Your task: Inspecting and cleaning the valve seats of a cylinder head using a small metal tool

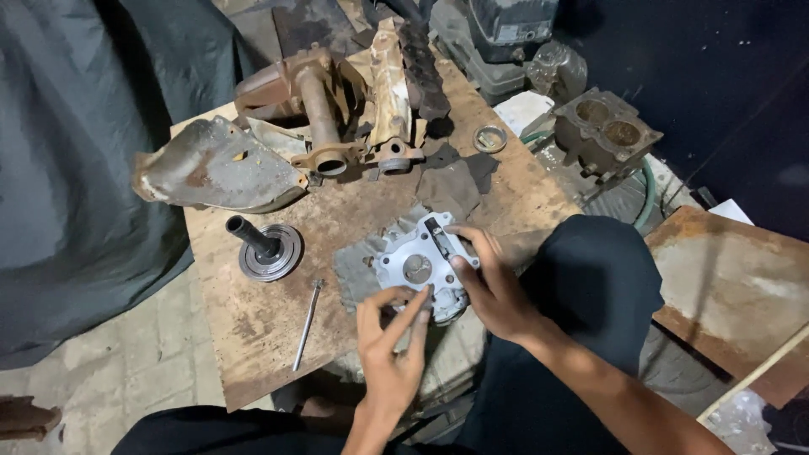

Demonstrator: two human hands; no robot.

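My right hand (493,282) grips one carburetor body (419,268); my left hand (389,350), fingers half open, touches its near edge. One bolt (308,324) lies left.

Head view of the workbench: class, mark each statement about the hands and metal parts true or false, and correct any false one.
1. The right hand holds the silvery metal housing. True.
2. The left hand grips the long bolt. False: the bolt lies alone on the wooden board, left of that hand.
3. The round flanged part lies left of the housing. True.
4. The green hose lies across the housing. False: it lies off the board, at the right.
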